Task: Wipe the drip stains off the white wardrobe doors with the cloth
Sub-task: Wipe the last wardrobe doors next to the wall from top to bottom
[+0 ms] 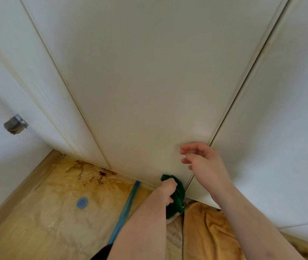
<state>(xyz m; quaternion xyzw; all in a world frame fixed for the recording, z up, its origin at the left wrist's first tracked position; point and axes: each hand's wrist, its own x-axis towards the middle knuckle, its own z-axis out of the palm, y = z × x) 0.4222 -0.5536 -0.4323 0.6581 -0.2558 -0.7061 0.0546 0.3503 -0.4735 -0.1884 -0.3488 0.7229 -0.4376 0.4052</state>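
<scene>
At base of middle wardrobe door (pixel 149 81), low by the floor: left hand (pixel 168 190) reaching down on an extended forearm, fingers (pixel 170 200) curled around a bunched green cloth (pixel 177 197), gripping it. Cloth bulging out beyond the knuckles, pressed against the door's bottom edge near the seam with the right-hand door (pixel 281 128). Above those fingers, right hand (pixel 204 162) raised with wrist bent, fingers (pixel 189 147) loosely spread and slightly curled, holding nothing, tips near the door face; contact cannot be told. Below and left of the gripping fingers: plastic sheeting (pixel 65 212) over the floor, blue tape strip (pixel 125 209), brown stains (pixel 93 175) along the door base. Beneath the right forearm, crumpled orange fabric (pixel 209 228).
</scene>
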